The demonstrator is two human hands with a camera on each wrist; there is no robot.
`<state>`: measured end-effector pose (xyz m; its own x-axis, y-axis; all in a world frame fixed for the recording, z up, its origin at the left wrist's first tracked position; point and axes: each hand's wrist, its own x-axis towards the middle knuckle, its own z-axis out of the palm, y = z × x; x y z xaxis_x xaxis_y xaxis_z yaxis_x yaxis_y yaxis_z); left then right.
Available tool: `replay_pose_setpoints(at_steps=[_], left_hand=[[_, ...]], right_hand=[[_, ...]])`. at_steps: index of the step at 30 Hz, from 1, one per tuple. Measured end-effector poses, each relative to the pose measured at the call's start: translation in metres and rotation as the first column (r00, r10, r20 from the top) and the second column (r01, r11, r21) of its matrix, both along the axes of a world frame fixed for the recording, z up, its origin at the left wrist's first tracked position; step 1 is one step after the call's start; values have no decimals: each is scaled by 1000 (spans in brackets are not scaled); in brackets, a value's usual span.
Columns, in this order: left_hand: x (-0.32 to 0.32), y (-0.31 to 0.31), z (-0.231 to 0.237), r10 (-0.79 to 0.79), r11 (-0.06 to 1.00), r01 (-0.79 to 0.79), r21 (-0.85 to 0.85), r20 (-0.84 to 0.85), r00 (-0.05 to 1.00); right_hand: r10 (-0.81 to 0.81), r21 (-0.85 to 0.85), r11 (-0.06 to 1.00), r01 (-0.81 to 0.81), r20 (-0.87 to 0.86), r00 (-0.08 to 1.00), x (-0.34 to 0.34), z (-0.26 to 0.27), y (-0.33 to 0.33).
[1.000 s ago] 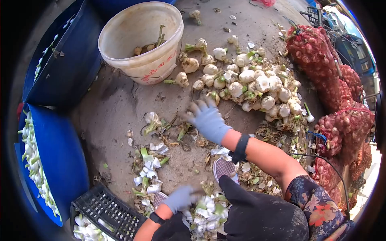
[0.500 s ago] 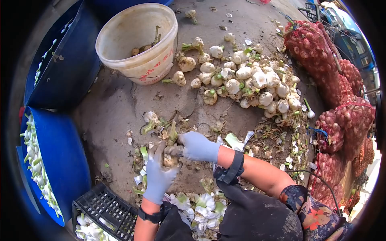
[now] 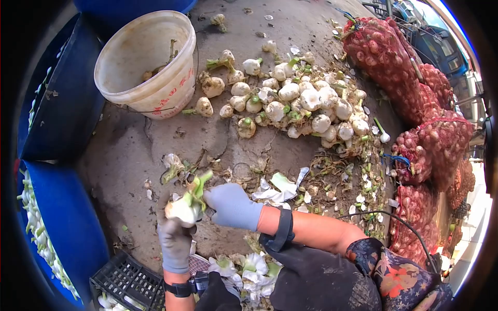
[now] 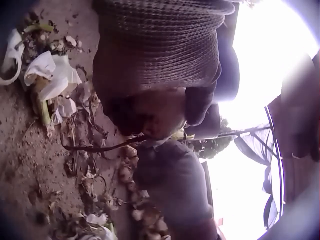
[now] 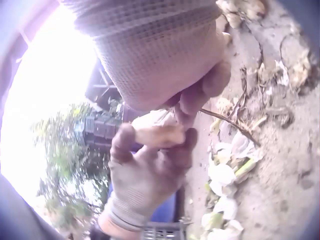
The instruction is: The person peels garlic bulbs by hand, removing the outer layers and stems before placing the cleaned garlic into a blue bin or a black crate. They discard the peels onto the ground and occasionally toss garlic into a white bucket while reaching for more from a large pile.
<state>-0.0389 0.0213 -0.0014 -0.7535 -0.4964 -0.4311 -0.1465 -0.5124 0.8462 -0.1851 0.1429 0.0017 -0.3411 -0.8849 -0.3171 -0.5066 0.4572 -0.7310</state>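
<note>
A garlic bulb (image 3: pixel 181 211) with a green stalk (image 3: pixel 199 185) is held up in front of the lap, white on its exposed side. My gloved left hand (image 3: pixel 175 243) grips it from below, fingers and thumb curled round it in the right wrist view. Beside the stalk, my gloved right hand (image 3: pixel 233 206) has its fingers curled in against the bulb. From those fingers a thin brown strip of dry garlic leaf (image 5: pixel 232 125) trails out in the right wrist view. The right hand's fingertips are partly hidden. Loose white garlic skins (image 3: pixel 280 187) lie just beyond the right wrist.
A pile of garlic bulbs (image 3: pixel 311 98) lies ahead, with a white bucket (image 3: pixel 155 93) left of it. Blue tubs (image 3: pixel 67 217) and a black crate (image 3: pixel 129 280) stand on the left. Red net sacks (image 3: pixel 384 57) line the right side. Peelings (image 3: pixel 254 272) lie by the lap.
The right hand has come back from near the pile to meet the left. Both hands, with the bulb between them, have shifted left, and the bulb now shows more white. The view has turned slightly.
</note>
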Motion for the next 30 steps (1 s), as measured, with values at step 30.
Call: replay_pose_setpoints(at_steps=[30], left_hand=[[10,-3,11,98,965,-40,258,-217,971]], right_hand=[[-158,118,976,183,-190,969,-30,-35,21]])
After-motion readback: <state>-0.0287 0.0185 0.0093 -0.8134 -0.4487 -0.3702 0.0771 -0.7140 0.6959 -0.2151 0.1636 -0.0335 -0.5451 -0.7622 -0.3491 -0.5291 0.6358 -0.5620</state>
